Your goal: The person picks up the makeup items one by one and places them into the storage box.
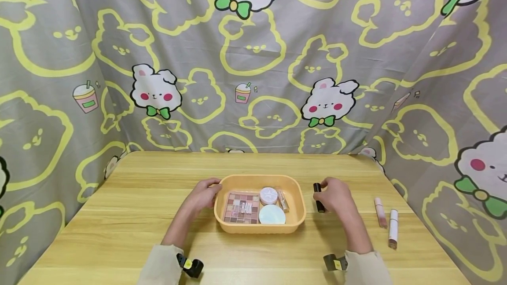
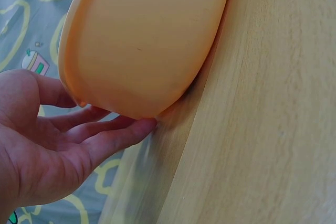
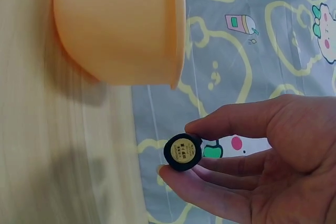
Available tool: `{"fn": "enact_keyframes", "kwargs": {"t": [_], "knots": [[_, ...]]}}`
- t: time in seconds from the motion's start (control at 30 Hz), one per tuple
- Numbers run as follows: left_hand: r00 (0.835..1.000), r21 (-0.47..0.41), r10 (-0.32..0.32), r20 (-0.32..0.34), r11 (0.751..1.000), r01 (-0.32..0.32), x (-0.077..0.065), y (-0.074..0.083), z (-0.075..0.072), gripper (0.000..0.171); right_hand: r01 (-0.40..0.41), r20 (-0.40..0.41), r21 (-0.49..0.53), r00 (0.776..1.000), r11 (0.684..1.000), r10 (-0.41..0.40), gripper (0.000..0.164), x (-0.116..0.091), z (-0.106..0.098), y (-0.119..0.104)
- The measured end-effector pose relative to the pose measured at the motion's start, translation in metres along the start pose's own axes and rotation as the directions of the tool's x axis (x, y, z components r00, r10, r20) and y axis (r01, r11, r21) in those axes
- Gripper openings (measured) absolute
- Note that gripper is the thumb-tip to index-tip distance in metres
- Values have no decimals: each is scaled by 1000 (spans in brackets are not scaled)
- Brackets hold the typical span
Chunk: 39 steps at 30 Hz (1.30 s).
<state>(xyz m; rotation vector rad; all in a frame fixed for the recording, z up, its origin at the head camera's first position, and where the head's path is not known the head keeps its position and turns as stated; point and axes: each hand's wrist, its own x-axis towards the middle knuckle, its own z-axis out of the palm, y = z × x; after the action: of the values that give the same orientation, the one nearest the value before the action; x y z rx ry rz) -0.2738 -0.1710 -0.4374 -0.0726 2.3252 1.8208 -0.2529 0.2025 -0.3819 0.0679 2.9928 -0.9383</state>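
Note:
An orange plastic basin [image 1: 259, 228] stands on the table. At its left end, my left hand [image 1: 203, 196] holds the rim and outer wall; the left wrist view shows that hand [image 2: 58, 145] with fingertips against the wall. Right of the basin, my right hand [image 1: 336, 195] pinches a black lipstick tube [image 1: 318, 198] between thumb and fingers. Its round labelled end [image 3: 182, 151] faces the right wrist camera, apart from the basin. Inside the basin lie an eyeshadow palette [image 1: 240, 208], a white round case [image 1: 268, 195], a pale round compact [image 1: 272, 214] and a small clear tube [image 1: 283, 200].
On the right of the wooden table [image 1: 119, 232] lie a pink lip gloss tube [image 1: 380, 212] and a white-capped tube [image 1: 393, 228]. A grey patterned curtain [image 1: 261, 113] hangs behind the table and along both sides.

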Motion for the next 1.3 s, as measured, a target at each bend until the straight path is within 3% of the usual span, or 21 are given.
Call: {"fn": "enact_keyframes", "kwargs": {"t": [0.27, 0.83, 1.3], "knots": [[1000, 11, -2, -4, 1000, 2, 0, 0, 0, 36, -17, 13, 72, 1000, 997, 16, 47, -2, 2, -12], [1000, 14, -6, 0, 1000, 6, -1, 2, 0, 37, 66, -36, 80, 997, 995, -64, 50, -3, 11, -36], [1000, 11, 1, -5, 1000, -1, 0, 1, 0, 37, 75, -35, 111, 997, 991, -72, 45, -9, 24, -52]]}}
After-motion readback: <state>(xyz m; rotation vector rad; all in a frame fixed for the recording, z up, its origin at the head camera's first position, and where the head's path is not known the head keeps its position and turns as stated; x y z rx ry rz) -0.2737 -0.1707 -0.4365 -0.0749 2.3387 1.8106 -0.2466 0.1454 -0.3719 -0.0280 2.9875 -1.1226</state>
